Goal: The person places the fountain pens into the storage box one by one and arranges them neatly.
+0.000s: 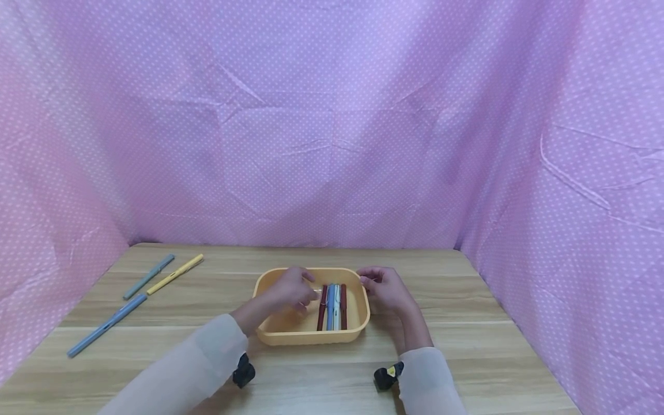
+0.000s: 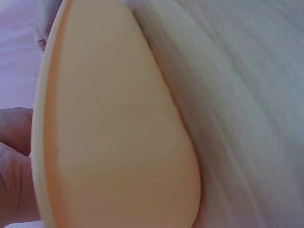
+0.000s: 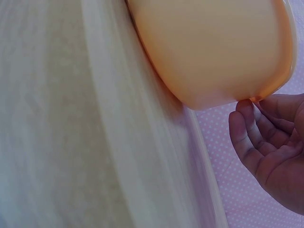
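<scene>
A shallow yellow tray stands on the table, with a row of pens inside: a dark red pen, a blue pen, a pale pen and another dark red pen. My left hand reaches into the tray from the left, fingers spread beside the left dark red pen. A small pale detail shows near its fingertips, too small to identify. At the tray's right side, my right hand pinches the rim near the far corner. The tray wall hides part of the left hand in the left wrist view.
On the table's left side lie a grey-green pen, a yellow pen and a longer-looking blue pen. Pink dotted cloth hangs behind and along both sides of the wooden table.
</scene>
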A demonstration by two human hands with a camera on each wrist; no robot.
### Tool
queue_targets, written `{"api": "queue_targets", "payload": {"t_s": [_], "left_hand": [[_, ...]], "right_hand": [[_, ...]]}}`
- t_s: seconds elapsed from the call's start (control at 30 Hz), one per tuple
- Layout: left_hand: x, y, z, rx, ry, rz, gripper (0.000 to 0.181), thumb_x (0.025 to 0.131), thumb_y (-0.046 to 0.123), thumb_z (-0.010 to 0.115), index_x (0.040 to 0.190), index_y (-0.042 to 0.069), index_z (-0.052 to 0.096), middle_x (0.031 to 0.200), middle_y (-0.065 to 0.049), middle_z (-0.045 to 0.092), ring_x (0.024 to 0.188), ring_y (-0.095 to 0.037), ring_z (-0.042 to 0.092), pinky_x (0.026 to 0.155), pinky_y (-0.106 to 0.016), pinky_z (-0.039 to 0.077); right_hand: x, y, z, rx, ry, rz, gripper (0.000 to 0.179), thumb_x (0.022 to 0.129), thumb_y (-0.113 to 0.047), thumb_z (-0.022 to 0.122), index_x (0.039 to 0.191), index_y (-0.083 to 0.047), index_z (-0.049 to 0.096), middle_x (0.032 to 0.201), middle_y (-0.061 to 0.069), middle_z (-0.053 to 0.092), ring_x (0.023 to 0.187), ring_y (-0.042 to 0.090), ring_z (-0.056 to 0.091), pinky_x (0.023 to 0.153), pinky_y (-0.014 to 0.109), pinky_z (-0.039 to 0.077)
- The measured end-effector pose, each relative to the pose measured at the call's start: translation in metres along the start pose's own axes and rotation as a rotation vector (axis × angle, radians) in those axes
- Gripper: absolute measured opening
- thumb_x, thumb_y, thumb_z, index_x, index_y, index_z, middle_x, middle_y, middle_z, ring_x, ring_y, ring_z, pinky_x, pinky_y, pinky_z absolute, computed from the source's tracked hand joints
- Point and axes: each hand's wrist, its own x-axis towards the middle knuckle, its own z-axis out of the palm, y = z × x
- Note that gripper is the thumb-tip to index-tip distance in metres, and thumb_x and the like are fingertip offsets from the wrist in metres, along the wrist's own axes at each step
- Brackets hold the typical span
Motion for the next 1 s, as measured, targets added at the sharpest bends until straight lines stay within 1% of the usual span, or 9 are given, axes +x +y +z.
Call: {"api": "queue_targets", "payload": {"t_s": [0.17,0.43,0.5,0.63,0.83,1.0], "left_hand": [[-0.001,0.002,-0.012,0.028,0.012,0.011,0.049,0.086,-0.001,0.076,0.130,-0.007,0.057,0.090,-0.014,0.068,0.080,-0.030,0.068,0.063,-0.035,0.064],[-0.003,0.006,-0.034,0.073,0.014,0.051,0.051,0.087,0.002,0.075,0.133,-0.006,0.056,0.093,-0.010,0.071,0.089,-0.036,0.070,0.065,-0.034,0.064],[-0.004,0.007,-0.040,0.073,0.010,0.049,0.051,0.088,0.003,0.075,0.134,-0.006,0.055,0.095,-0.010,0.071,0.091,-0.036,0.069,0.067,-0.034,0.064],[-0.006,0.008,-0.050,0.056,0.011,0.046,0.052,0.088,0.003,0.073,0.136,-0.006,0.054,0.098,-0.011,0.071,0.093,-0.036,0.068,0.073,-0.039,0.065],[-0.006,0.004,-0.064,0.028,0.017,0.053,0.052,0.089,0.004,0.072,0.136,-0.005,0.053,0.101,-0.011,0.072,0.094,-0.036,0.068,0.081,-0.046,0.064],[-0.006,-0.002,-0.076,0.028,0.037,0.060,0.049,0.089,0.005,0.072,0.134,-0.005,0.055,0.103,-0.013,0.071,0.094,-0.037,0.068,0.079,-0.046,0.064]], "right_hand": [[0.000,-0.001,0.001,-0.007,0.007,0.000,0.019,0.101,0.000,0.060,0.115,0.003,0.072,0.099,0.011,0.073,0.087,0.021,0.070,0.081,0.037,0.063],[0.001,0.000,0.001,-0.012,0.016,0.006,0.019,0.101,0.000,0.060,0.115,0.003,0.072,0.100,0.010,0.073,0.087,0.021,0.070,0.081,0.037,0.062],[0.001,0.001,0.001,-0.015,0.016,0.004,0.019,0.101,0.000,0.060,0.115,0.003,0.072,0.100,0.011,0.073,0.087,0.021,0.069,0.081,0.037,0.062],[0.000,0.001,0.001,-0.016,0.013,-0.003,0.019,0.101,-0.001,0.060,0.115,0.003,0.072,0.100,0.011,0.073,0.088,0.021,0.069,0.081,0.037,0.062],[0.000,0.001,0.001,-0.010,0.008,-0.004,0.019,0.102,-0.001,0.059,0.116,0.004,0.071,0.100,0.011,0.073,0.088,0.022,0.069,0.080,0.036,0.063],[0.002,0.001,0.001,-0.005,0.004,0.000,0.019,0.101,-0.001,0.059,0.116,0.004,0.071,0.101,0.012,0.073,0.089,0.022,0.069,0.080,0.034,0.063]]}}
